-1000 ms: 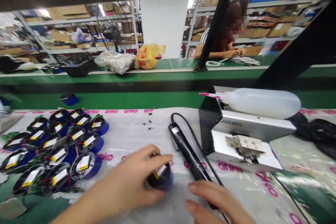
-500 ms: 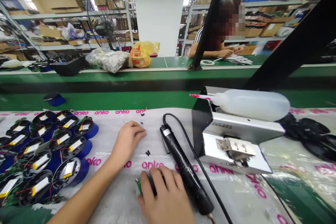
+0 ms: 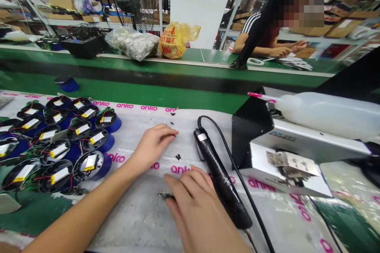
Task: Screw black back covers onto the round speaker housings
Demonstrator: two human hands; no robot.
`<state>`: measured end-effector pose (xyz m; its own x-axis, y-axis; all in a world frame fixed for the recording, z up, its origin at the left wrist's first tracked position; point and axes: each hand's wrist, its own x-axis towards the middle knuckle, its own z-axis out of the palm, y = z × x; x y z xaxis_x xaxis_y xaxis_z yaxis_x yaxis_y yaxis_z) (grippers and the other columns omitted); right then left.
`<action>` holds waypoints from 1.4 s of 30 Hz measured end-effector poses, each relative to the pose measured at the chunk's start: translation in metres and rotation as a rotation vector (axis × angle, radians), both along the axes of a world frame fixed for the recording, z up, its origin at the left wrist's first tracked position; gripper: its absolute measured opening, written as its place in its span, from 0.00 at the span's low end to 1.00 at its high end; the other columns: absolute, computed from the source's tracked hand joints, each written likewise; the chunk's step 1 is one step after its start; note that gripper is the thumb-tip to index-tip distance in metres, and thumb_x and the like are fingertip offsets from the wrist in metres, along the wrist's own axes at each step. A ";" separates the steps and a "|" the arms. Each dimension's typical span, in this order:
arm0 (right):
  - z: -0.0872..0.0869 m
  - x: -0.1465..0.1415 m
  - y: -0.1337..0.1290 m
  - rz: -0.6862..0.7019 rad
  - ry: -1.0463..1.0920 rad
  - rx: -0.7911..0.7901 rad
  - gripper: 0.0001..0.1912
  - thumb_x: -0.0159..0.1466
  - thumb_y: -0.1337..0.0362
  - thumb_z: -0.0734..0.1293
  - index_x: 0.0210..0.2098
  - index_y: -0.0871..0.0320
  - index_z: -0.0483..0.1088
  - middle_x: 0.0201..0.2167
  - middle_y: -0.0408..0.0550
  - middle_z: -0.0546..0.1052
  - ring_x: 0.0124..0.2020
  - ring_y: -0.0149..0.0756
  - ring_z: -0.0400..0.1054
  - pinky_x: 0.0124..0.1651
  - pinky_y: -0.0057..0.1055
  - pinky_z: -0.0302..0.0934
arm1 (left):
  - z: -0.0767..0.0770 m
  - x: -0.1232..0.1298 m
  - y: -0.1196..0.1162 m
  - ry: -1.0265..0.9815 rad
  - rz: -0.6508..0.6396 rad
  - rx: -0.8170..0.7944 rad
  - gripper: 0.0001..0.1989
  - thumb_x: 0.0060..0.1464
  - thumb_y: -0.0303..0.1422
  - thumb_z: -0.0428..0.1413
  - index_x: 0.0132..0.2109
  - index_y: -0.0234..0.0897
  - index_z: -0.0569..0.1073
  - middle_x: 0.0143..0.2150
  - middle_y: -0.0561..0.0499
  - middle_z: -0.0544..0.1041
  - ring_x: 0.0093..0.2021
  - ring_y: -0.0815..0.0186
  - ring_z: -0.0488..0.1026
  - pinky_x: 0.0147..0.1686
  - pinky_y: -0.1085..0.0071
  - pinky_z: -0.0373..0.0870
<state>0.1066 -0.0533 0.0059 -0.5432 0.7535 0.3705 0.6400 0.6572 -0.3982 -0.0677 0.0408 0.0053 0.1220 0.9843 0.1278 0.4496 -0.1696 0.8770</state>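
Note:
My left hand [image 3: 156,145] is over the white sheet with thumb and forefinger pinched together; whatever is between the tips is too small to make out. Nearer to me, my right hand [image 3: 197,205] curls palm down around a small green circuit board [image 3: 166,195]; only its edge shows past the fingers. Small black pieces [image 3: 178,157] lie on the sheet between the hands. Right of them rests a black electric screwdriver [image 3: 222,178] with a cable. Blue round housings [image 3: 108,142] with white battery packs stand in rows on the left.
A silver and black device [image 3: 299,134] stands at right, with a translucent squeeze bottle [image 3: 335,110] lying on top. One blue housing [image 3: 67,84] sits apart at the back. Beyond the ledge are a yellow bag [image 3: 173,41], a black bin [image 3: 86,45] and a person [image 3: 267,43] at work.
The view has swung down and to the right side's things look larger. My right hand has turned over the circuit board, of which less green shows. My left hand stays pinched.

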 end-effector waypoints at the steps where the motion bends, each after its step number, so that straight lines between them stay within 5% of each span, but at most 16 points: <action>1: 0.001 0.000 0.000 0.001 0.034 -0.001 0.17 0.64 0.62 0.68 0.53 0.54 0.73 0.35 0.51 0.79 0.42 0.46 0.72 0.55 0.50 0.66 | 0.000 0.001 -0.002 -0.081 -0.014 -0.045 0.09 0.57 0.26 0.56 0.41 0.36 0.82 0.44 0.46 0.81 0.48 0.58 0.77 0.54 0.58 0.71; 7: 0.004 0.021 0.000 -0.076 0.206 -0.042 0.17 0.61 0.52 0.72 0.47 0.52 0.77 0.37 0.52 0.80 0.45 0.48 0.74 0.51 0.45 0.71 | -0.002 0.010 -0.018 -0.544 -0.179 -0.433 0.08 0.49 0.32 0.65 0.37 0.34 0.82 0.38 0.47 0.84 0.39 0.60 0.81 0.45 0.62 0.78; 15: 0.003 0.062 -0.019 -0.181 0.435 -0.160 0.15 0.59 0.58 0.76 0.43 0.53 0.73 0.47 0.51 0.78 0.45 0.41 0.77 0.42 0.29 0.76 | 0.001 0.018 -0.027 -0.796 -0.350 -0.808 0.06 0.48 0.30 0.70 0.36 0.36 0.84 0.31 0.50 0.85 0.31 0.72 0.81 0.35 0.80 0.77; 21: 0.002 0.049 -0.020 -0.269 0.509 -0.064 0.08 0.62 0.71 0.71 0.40 0.55 0.72 0.48 0.49 0.75 0.42 0.33 0.77 0.42 0.21 0.73 | 0.003 0.020 -0.028 -0.837 -0.383 -0.855 0.07 0.46 0.30 0.72 0.33 0.34 0.84 0.28 0.52 0.84 0.28 0.74 0.79 0.31 0.82 0.77; 36: 0.004 0.043 -0.029 -0.299 0.512 -0.091 0.10 0.65 0.74 0.69 0.43 0.56 0.72 0.52 0.47 0.71 0.44 0.28 0.75 0.49 0.15 0.71 | 0.005 0.022 -0.031 -0.823 -0.374 -0.835 0.04 0.49 0.27 0.70 0.34 0.34 0.84 0.30 0.51 0.83 0.30 0.71 0.80 0.33 0.80 0.77; 42: -0.007 0.046 -0.027 -0.258 0.401 0.103 0.10 0.65 0.74 0.69 0.46 0.59 0.72 0.51 0.47 0.72 0.49 0.29 0.73 0.55 0.17 0.69 | 0.008 0.023 -0.035 -0.829 -0.356 -0.794 0.03 0.49 0.28 0.70 0.33 0.35 0.84 0.29 0.52 0.82 0.30 0.71 0.79 0.33 0.80 0.76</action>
<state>0.1530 -0.0802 -0.0010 -0.1427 0.7933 0.5919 0.5966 0.5461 -0.5881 -0.0443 0.0059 0.0130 0.5707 0.7515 -0.3309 -0.2629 0.5490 0.7934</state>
